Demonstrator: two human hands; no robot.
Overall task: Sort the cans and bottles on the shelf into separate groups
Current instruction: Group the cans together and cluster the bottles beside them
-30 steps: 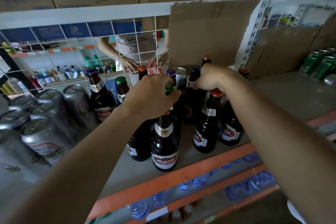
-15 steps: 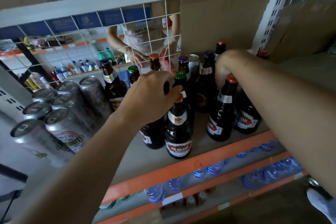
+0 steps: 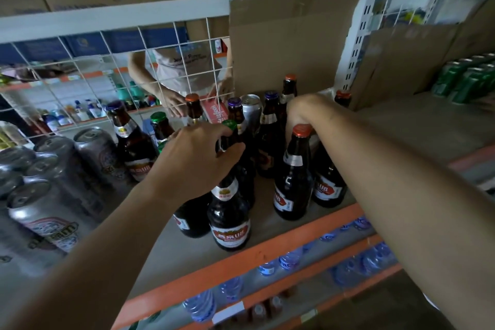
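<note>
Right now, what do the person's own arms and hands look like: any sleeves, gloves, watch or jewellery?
The left forearm and right forearm are bare to the frame edge, with no sleeve in view. The left hand and right hand are ungloved. Neither wrist carries a watch or band. No ring shows, though the right hand's fingers are mostly hidden.

The grey shelf, orange at its front edge, carries upright silver cans at 9 o'clock, brown bottles at centre, and a lone can toward 12 o'clock.
</note>
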